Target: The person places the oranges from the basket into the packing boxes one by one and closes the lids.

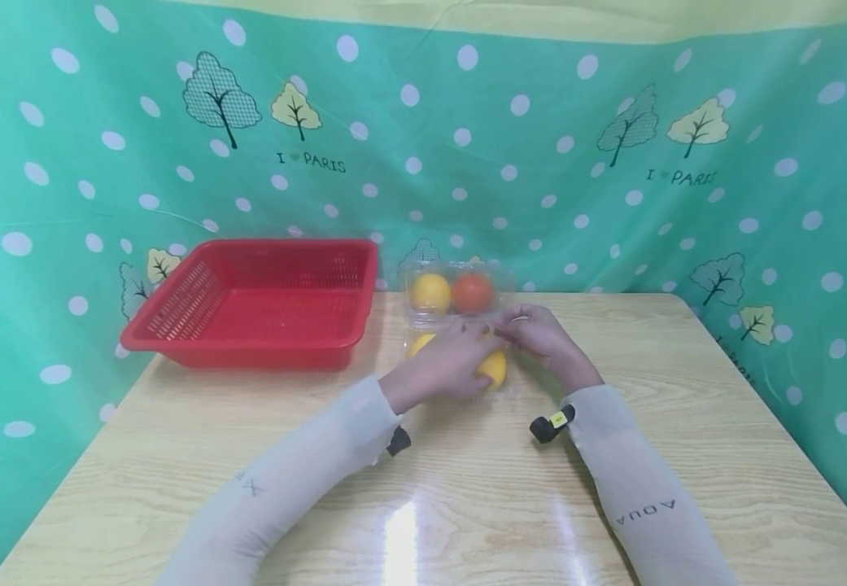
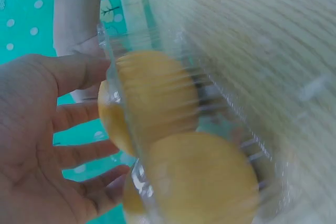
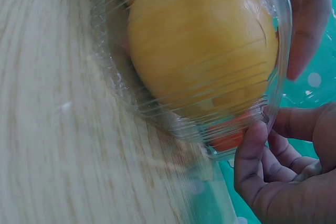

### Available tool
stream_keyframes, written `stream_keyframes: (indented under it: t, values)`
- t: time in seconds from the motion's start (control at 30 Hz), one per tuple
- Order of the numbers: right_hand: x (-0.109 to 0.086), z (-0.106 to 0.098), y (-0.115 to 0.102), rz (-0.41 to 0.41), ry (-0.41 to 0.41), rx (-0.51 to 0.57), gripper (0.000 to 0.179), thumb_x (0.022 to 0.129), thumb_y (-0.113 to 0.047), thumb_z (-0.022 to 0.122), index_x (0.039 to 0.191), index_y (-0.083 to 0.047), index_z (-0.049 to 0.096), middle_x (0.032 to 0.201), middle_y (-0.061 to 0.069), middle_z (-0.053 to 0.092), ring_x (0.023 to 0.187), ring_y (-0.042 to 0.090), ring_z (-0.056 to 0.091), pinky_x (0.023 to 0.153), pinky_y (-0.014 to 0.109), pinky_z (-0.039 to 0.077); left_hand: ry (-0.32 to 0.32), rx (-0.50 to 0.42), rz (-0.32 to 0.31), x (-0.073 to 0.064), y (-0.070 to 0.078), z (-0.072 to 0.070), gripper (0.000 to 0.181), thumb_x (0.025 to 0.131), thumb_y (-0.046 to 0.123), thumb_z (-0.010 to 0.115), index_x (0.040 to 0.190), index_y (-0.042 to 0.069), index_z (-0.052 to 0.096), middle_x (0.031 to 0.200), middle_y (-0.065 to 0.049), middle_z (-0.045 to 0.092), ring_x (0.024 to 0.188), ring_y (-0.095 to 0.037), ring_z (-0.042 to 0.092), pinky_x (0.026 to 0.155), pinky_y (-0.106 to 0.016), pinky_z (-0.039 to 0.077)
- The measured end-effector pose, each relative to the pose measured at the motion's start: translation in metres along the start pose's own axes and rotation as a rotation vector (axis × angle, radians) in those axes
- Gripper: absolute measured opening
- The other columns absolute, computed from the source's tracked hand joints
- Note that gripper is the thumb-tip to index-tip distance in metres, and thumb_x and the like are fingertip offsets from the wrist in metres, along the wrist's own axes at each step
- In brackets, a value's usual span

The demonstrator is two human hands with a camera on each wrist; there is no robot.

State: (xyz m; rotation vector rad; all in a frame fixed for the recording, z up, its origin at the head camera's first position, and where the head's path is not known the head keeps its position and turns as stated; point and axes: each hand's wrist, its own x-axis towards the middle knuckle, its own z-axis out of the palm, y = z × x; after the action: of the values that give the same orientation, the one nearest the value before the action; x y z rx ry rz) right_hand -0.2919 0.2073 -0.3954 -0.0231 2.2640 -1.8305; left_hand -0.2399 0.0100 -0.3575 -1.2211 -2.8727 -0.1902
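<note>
Two yellow round fruits (image 2: 202, 182) sit in a clear plastic fruit box (image 3: 284, 24) with ribbed walls. My left hand (image 1: 448, 362) reaches over this box from above, fingers spread and only slightly bent. In the left wrist view its fingertips are right at the rim and the fruit. At the box's far right corner, my right hand (image 1: 540, 334) pinches the plastic edge between thumb and fingers. Just behind stands another clear plastic section (image 1: 416, 313) with a yellow fruit (image 1: 430, 293) and a red fruit (image 1: 473, 293) side by side.
A red plastic basket (image 1: 247, 358) with slotted walls stands to the left of the fruit boxes. Everything rests on a light wood-grain table (image 1: 467, 488). A green dotted curtain (image 1: 467, 163) hangs along the back and both sides.
</note>
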Motion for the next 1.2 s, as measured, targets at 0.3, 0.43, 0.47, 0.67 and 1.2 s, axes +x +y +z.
stream_keyframes:
  t: [0.3,0.43,0.47,0.67,1.2]
  values:
    - [0.000,0.002,-0.001,0.019,0.004,0.013,0.018,0.099,-0.007,0.061,0.112,0.005,0.060,0.105,0.008,0.064,0.093,0.018,0.062,0.090,0.036,0.055,0.072,0.091,-0.033,-0.012,-0.007,-0.017,0.062,0.092,0.032,0.072,0.150,0.020,0.053,0.148,-0.007,0.053,0.119,-0.029,0.050,0.099,-0.042,0.045]
    - [0.002,0.001,0.001,0.021,0.003,0.016,0.017,0.099,-0.007,0.062,0.111,0.004,0.060,0.104,0.009,0.064,0.093,0.021,0.061,0.086,0.033,0.055,0.100,0.127,-0.054,-0.018,-0.010,-0.026,0.050,0.094,0.034,0.070,0.142,0.024,0.061,0.143,-0.003,0.054,0.113,-0.026,0.048,0.093,-0.041,0.044]
    - [0.002,0.001,0.001,0.022,0.005,0.018,0.017,0.098,-0.007,0.062,0.111,0.004,0.060,0.104,0.009,0.064,0.093,0.020,0.061,0.085,0.032,0.055,0.105,0.145,-0.054,-0.020,-0.011,-0.029,0.046,0.094,0.034,0.069,0.139,0.024,0.063,0.140,-0.003,0.055,0.111,-0.026,0.047,0.092,-0.041,0.043]
    - [0.003,0.000,0.002,0.013,0.000,0.016,0.019,0.098,-0.006,0.062,0.112,0.007,0.060,0.099,0.006,0.065,0.088,0.017,0.061,0.080,0.027,0.055,0.220,0.241,-0.020,-0.023,-0.019,-0.046,0.041,0.095,0.032,0.066,0.134,0.018,0.063,0.129,-0.005,0.061,0.107,-0.028,0.051,0.096,-0.043,0.042]
    - [0.004,0.001,0.002,0.014,0.000,-0.002,0.020,0.100,-0.007,0.062,0.113,0.007,0.059,0.100,0.006,0.065,0.089,0.016,0.060,0.081,0.028,0.055,0.503,0.201,-0.130,-0.009,-0.056,-0.075,0.031,0.097,0.017,0.067,0.127,0.012,0.069,0.126,-0.010,0.066,0.111,-0.030,0.057,0.092,-0.040,0.049]
